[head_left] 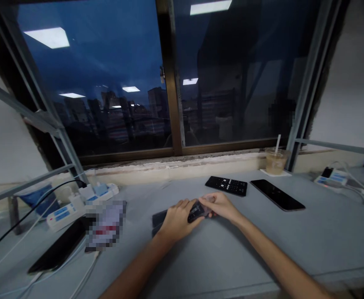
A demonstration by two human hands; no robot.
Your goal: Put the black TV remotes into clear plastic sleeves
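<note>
My left hand is closed over a dark, elongated object on the desk, just left of the middle of the view. Two dark bar-like ends stick out on its left side; whether they belong to the same piece I cannot tell. At the object's right end, my right hand pinches a greyish part with thumb and fingers. The fingers hide much of the object, and its kind is unclear. Beyond my hands lies a black remote control with white and grey buttons.
A dark phone lies to the right, near a lidded drink cup with a straw. Power strips with plugs, another dark phone and loose cables occupy the left. Another power strip is at far right. Metal frame bars flank the window.
</note>
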